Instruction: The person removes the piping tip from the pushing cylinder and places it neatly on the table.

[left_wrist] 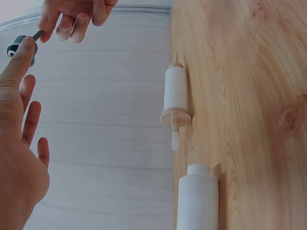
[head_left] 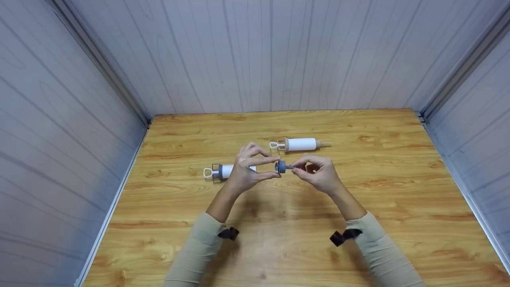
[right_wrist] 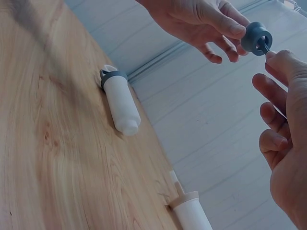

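Observation:
In the head view my left hand point(head_left: 245, 171) pinches a dark grey round cap point(head_left: 282, 166) by its rim, between thumb and index finger. A thin stem juts from the cap toward my right hand point(head_left: 322, 174), whose thumb and fingertips pinch it. Both are held up above the table, and the right wrist view shows the cap point(right_wrist: 252, 38) as a hollow ring around the stem. Below and left of my left hand lies a white syringe-like tube point(head_left: 226, 171) with a grey collar and looped handle; my fingers partly hide it in the head view.
Behind the hands lies a second white syringe-like tube point(head_left: 301, 144) with beige ends, a looped handle and a thin tip pointing right. Pale panelled walls point(head_left: 255, 56) enclose the wood-grain table point(head_left: 275, 255) at the back and both sides.

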A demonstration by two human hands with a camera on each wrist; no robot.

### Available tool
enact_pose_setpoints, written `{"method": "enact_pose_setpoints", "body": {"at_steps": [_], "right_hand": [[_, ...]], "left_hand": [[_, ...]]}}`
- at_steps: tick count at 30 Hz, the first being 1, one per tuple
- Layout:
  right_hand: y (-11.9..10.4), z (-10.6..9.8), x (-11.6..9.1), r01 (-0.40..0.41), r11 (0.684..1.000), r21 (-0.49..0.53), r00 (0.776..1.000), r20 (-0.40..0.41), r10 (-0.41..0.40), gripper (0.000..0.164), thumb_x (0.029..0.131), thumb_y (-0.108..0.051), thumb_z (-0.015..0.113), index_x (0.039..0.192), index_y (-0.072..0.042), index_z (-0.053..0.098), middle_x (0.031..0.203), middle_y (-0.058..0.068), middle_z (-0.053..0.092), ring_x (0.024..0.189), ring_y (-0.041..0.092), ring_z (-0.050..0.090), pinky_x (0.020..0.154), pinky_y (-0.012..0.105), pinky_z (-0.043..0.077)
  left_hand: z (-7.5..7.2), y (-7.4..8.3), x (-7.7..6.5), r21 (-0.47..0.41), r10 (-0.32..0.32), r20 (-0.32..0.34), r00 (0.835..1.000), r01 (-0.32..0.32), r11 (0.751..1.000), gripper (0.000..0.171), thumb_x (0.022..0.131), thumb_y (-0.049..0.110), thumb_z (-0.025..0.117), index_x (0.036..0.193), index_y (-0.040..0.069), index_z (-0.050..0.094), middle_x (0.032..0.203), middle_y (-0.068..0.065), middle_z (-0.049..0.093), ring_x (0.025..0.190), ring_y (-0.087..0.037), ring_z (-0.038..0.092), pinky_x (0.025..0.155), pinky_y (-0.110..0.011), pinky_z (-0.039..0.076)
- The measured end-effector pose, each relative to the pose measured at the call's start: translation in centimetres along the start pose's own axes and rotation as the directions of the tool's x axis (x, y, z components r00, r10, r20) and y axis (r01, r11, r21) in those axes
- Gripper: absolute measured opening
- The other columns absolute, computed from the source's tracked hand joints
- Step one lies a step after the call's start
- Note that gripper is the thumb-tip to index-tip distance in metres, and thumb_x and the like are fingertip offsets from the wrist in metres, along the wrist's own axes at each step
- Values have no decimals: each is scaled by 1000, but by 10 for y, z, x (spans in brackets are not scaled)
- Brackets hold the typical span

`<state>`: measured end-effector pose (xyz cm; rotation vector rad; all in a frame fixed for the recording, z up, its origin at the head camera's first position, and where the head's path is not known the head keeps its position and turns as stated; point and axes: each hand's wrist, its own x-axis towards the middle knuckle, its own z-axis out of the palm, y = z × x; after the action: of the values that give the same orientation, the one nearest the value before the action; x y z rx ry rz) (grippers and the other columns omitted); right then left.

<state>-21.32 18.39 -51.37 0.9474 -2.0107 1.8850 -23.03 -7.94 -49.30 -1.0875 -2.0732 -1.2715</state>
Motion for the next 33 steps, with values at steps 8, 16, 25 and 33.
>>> {"method": "enact_pose_setpoints", "body": {"at_steps": [8, 16, 25, 33], "right_hand": [[0, 3, 3, 24, 1000, 9, 1000, 12, -24, 17, 90, 23, 72, 99, 10, 79, 88, -17, 72, 72, -5, 57, 56, 9, 40], [-1, 6, 5, 30, 1000, 2, 999, 18, -30, 17, 89, 23, 73, 99, 10, 79, 88, -18, 71, 71, -4, 57, 57, 9, 41], [-2, 7, 6, 26, 1000, 0, 1000, 16, -26, 17, 89, 23, 73, 99, 10, 78, 90, -19, 73, 69, -4, 56, 56, 9, 40], [0, 7, 4, 12, 1000, 9, 1000, 20, -12, 16, 91, 23, 72, 100, 11, 78, 91, -20, 74, 73, -6, 59, 57, 8, 41]], "left_hand": [[2, 2, 1, 15, 3, -2, 1000, -3, 1000, 42, 74, 13, 105, 113, 9, 90, 102, -10, 80, 100, -30, 65, 95, -40, 41], [3, 2, 0, 23, 5, 8, 1000, -5, 1000, 44, 74, 15, 105, 115, 9, 90, 102, -10, 80, 101, -30, 65, 96, -41, 42], [3, 1, 0, 36, 26, -1, 1000, -26, 999, 45, 73, 14, 105, 115, 9, 90, 101, -10, 80, 100, -30, 65, 95, -42, 42], [3, 2, -1, 37, 16, 3, 1000, -16, 999, 45, 73, 14, 104, 114, 6, 89, 101, -10, 81, 100, -31, 65, 96, -43, 42]]}}
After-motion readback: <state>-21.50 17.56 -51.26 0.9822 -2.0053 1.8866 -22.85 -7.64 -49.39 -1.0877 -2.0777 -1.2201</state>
